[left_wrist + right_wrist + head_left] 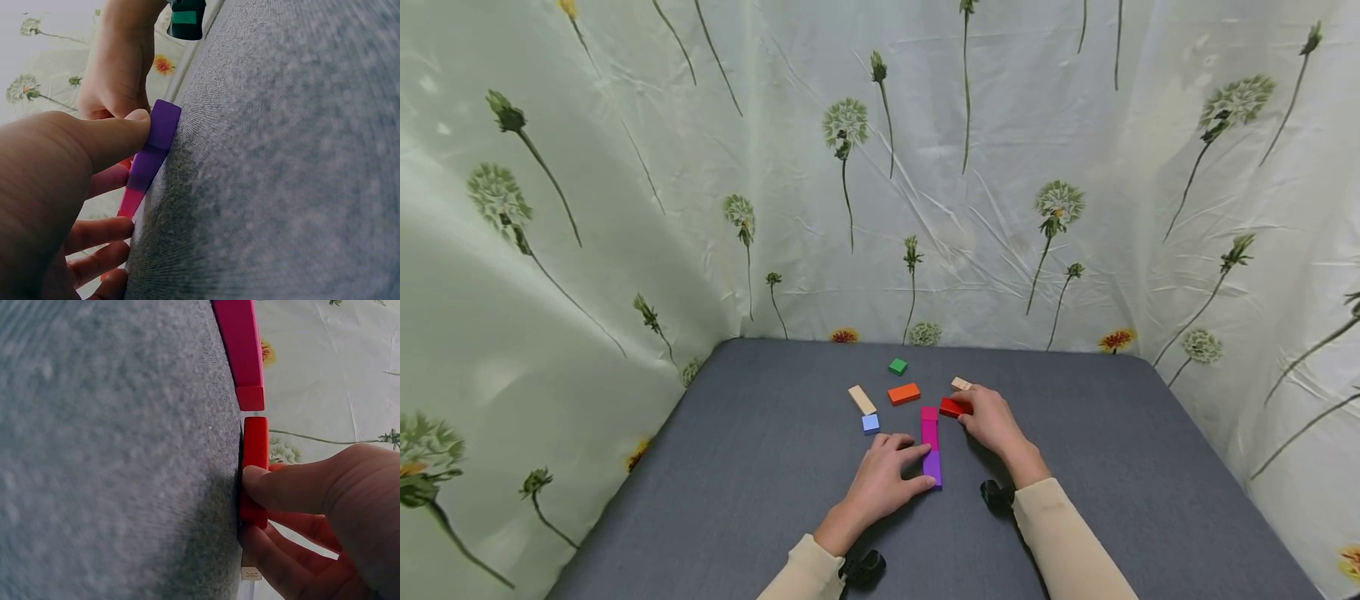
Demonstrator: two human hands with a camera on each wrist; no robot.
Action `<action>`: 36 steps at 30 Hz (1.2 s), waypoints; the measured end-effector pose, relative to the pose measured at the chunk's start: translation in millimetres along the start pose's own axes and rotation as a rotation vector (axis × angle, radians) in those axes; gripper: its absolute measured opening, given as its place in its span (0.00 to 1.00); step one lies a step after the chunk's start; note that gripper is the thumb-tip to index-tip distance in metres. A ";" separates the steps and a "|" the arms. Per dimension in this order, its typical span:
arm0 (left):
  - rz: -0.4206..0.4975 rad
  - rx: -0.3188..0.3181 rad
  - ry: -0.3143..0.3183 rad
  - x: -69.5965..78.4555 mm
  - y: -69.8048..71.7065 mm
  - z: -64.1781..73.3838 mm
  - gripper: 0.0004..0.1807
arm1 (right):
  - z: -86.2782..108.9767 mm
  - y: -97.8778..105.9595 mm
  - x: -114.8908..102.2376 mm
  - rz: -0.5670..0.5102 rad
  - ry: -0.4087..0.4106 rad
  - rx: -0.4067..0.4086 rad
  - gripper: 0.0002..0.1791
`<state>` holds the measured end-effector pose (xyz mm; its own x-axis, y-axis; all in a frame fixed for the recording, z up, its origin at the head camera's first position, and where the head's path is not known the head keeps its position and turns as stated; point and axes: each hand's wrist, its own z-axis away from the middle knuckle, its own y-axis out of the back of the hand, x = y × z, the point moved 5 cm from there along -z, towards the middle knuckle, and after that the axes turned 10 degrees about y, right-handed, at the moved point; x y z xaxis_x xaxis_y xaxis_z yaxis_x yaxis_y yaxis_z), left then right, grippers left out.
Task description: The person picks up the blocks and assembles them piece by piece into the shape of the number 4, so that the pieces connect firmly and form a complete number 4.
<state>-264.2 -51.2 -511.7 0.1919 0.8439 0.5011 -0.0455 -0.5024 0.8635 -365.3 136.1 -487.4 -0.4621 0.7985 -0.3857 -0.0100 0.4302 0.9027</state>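
A purple block (932,471) and a magenta block (929,433) lie end to end in a line, the far end showing a redder shade. My left hand (887,477) rests along the left side of this line. Its thumb touches the purple block, and its index fingertip lies near where the two colours meet. Right of the line's far end, my right hand (995,421) pinches a red block (255,444) between thumb and fingers, low at the table surface. In the right wrist view, a small gap separates the red block from the magenta block's end.
Beyond the hands on the grey table (760,500) lie an orange block (903,394), a green block (897,367), a plain wooden block (862,400) and a blue cube (870,424). Another wooden block (960,383) sits just past the right fingers. A floral curtain (985,250) borders the table.
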 end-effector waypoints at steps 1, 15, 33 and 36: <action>0.001 0.000 0.000 0.0 0.0 0.2 0.30 | 0.1 0.4 -0.2 0.000 0.002 -0.001 0.20; -0.015 0.006 0.020 0.3 1.1 0.0 0.30 | -0.5 5.6 -2.0 -0.033 0.009 -0.004 0.19; 0.010 0.004 0.010 0.1 1.3 -0.2 0.30 | -0.3 3.4 -4.3 -0.052 0.037 -0.050 0.18; 0.013 0.003 0.007 0.5 1.3 -0.1 0.30 | -0.5 2.2 -4.5 -0.049 0.042 -0.053 0.17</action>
<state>-264.3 -51.4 -510.3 0.1840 0.8388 0.5125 -0.0450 -0.5136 0.8568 -363.7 133.2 -483.6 -0.4970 0.7578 -0.4227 -0.0801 0.4449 0.8920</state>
